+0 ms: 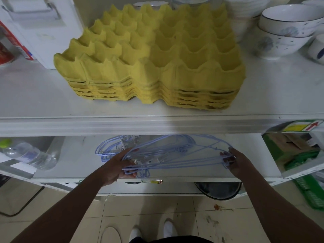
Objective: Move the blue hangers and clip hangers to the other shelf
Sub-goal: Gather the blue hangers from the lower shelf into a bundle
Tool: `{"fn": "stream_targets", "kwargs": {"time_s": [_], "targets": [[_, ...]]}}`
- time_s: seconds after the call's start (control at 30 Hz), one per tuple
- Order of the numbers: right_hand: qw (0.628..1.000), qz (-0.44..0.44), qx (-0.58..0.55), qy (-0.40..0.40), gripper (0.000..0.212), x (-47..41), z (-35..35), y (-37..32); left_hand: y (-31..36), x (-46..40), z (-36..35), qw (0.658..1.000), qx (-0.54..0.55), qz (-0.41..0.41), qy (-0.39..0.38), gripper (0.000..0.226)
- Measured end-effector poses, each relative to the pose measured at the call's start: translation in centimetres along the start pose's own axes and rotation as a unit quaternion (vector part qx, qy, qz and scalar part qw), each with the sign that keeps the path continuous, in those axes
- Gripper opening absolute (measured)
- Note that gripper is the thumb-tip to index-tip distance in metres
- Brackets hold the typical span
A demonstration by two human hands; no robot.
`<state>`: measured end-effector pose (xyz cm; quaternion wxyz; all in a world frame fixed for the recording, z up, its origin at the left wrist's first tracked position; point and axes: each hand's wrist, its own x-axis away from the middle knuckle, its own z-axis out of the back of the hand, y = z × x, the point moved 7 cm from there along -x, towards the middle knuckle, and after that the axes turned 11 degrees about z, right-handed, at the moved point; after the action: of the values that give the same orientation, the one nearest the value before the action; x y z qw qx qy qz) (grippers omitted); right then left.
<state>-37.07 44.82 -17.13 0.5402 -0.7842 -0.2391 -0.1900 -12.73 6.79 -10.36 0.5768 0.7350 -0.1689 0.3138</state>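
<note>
A bundle of thin blue wire hangers [175, 155] lies on the lower white shelf [78, 162], just under the upper shelf's front edge. White clip hangers [149, 161] show among the wires near the middle. My left hand [119, 165] grips the left end of the bundle, fingers curled round the wires. My right hand [236, 160] grips the right end, fingers hooked through the wire ends. More blue hangers [107, 149] stick out behind my left hand.
The upper shelf [35, 95] carries a stack of yellow egg trays [157, 58], white bowls [287, 27] at the right and a white box [43, 28] at the left. A clear plastic bottle [29, 153] lies at the lower shelf's left. Green items [301, 162] sit at the right.
</note>
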Motion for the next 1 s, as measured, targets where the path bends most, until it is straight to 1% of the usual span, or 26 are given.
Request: {"fn": "stream_targets", "kwargs": {"time_s": [0.13,0.27,0.37,0.43,0.5,0.53,0.57,0.63,0.67,0.7,0.77,0.83,0.9,0.97,1.0], "targets": [[1.0,0.003,0.002,0.008,0.018,0.8,0.3,-0.3,-0.5,0.2,0.4,0.999,-0.014,0.032,-0.021,0.047],[0.998,0.033,-0.01,0.052,0.019,1.4,1.2,-0.3,-0.4,0.2,0.0,0.999,0.01,0.019,-0.04,0.048],[0.994,0.072,-0.026,0.079,0.018,2.0,1.8,-0.4,-0.2,-0.1,-0.7,0.998,0.036,-0.005,-0.053,0.057],[0.991,0.1,-0.033,0.086,0.016,2.7,2.5,-1.0,-0.2,-0.4,-1.0,0.995,0.07,0.001,-0.07,0.067],[0.99,0.102,-0.015,0.094,0.016,3.7,3.5,-1.5,-0.4,-0.5,-1.5,0.993,0.081,0.013,-0.086,0.073],[0.991,0.093,-0.006,0.096,0.016,4.2,4.1,-1.6,-0.5,-0.6,-1.8,0.992,0.087,0.017,-0.091,0.072],[0.992,0.082,0.01,0.094,0.015,4.6,4.6,-1.6,-0.7,-0.7,-2.1,0.991,0.093,0.02,-0.096,0.067],[0.989,0.062,0.079,0.108,0.012,5.2,5.5,-2.1,-1.0,-0.7,-2.8,0.99,0.092,0.026,-0.105,0.047],[0.983,0.051,0.132,0.12,0.017,5.4,6.0,-2.4,-1.2,-0.7,-3.2,0.99,0.088,0.032,-0.106,0.039],[0.973,0.037,0.193,0.122,0.028,5.6,6.4,-2.7,-1.5,-0.7,-3.3,0.99,0.09,0.039,-0.105,0.035],[0.952,0.008,0.286,0.106,0.045,5.8,6.5,-3.4,-2.0,-0.8,-3.4,0.988,0.103,0.052,-0.1,0.036],[0.939,0.01,0.328,0.103,0.051,5.7,6.8,-4.1,-2.2,-0.7,-3.5,0.988,0.102,0.054,-0.104,0.035],[0.926,0.042,0.357,0.113,0.055,5.3,7.0,-5.0,-2.2,-0.6,-3.7,0.989,0.093,0.05,-0.106,0.03],[0.922,0.062,0.364,0.115,0.057,4.6,7.1,-5.6,-2.1,-0.8,-4.3,0.989,0.088,0.048,-0.108,0.025],[0.922,0.056,0.364,0.116,0.058,4.3,7.1,-5.8,-2.0,-0.9,-4.6,0.99,0.085,0.047,-0.107,0.021]]}}
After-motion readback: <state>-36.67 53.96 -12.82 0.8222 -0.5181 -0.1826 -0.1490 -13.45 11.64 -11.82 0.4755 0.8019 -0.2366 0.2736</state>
